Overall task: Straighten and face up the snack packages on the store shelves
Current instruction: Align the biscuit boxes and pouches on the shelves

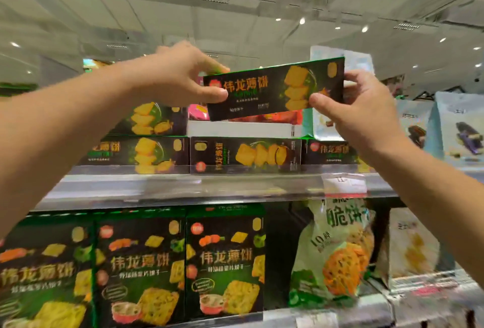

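A long black cracker box [272, 89] with yellow lettering hangs in the air above the top shelf, its printed front facing me and its right end tilted up. My left hand [183, 76] pinches its left end between thumb and fingers. My right hand [351, 102] pinches its right end. Below it on the top shelf [183, 186] lie more black cracker boxes [246, 155] in a row, with a white box [241, 128] lying flat on the middle one. The middle box's lettering runs sideways.
Pale snack bags [455, 123] stand at the right of the top shelf. The lower shelf holds tall black-and-green cracker boxes [225, 265] and a green-white bag [337, 254] leaning at the right. A price tag [343, 183] sits on the shelf rail.
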Available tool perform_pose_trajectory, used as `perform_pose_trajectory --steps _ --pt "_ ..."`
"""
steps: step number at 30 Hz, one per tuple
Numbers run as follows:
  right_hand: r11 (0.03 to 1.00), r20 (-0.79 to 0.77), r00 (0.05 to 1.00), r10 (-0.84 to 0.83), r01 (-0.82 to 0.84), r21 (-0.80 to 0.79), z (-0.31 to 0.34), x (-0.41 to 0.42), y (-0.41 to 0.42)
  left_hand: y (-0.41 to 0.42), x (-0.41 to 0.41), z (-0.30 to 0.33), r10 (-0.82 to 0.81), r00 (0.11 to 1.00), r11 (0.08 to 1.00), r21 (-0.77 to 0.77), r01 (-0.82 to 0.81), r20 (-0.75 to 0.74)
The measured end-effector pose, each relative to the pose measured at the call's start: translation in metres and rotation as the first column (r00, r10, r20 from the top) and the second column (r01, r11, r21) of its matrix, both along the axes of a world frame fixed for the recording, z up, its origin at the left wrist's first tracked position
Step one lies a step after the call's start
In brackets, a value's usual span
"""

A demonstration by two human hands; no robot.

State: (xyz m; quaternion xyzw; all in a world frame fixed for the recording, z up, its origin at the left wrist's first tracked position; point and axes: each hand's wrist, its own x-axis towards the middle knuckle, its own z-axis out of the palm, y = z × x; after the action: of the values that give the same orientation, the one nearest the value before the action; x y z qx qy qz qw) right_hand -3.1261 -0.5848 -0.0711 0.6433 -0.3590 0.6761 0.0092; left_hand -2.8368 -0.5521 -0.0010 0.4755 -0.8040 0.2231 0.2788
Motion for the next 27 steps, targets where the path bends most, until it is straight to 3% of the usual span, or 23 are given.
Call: perform_pose_trajectory --steps 8,13,19,27 --pt "0.993 -0.091 0.99 -0.105 0.11 0.051 -0.015 0.016 -0.013 -0.029 0.014 -0.011 0.09 0.981 0.995 -0.056 -0.081 0.174" --pt "0.979 -0.134 0.977 -0.168 0.182 0.095 -0.031 0.027 -0.029 -0.045 0.02 -0.017 0.229 0.925 0.973 -0.09 -0.211 0.305" --pt "0.958 -0.197 0.95 -0.242 0.266 0.105 -0.032 0.038 -0.037 -0.044 0.023 -0.022 0.035 0.979 0.999 -0.011 -0.033 0.199" --pt "0.88 -0.376 0.836 -0.399 0.464 0.097 -0.034 0.047 -0.035 -0.051 0.031 -0.037 -0.004 0.984 0.994 -0.106 0.023 0.179"
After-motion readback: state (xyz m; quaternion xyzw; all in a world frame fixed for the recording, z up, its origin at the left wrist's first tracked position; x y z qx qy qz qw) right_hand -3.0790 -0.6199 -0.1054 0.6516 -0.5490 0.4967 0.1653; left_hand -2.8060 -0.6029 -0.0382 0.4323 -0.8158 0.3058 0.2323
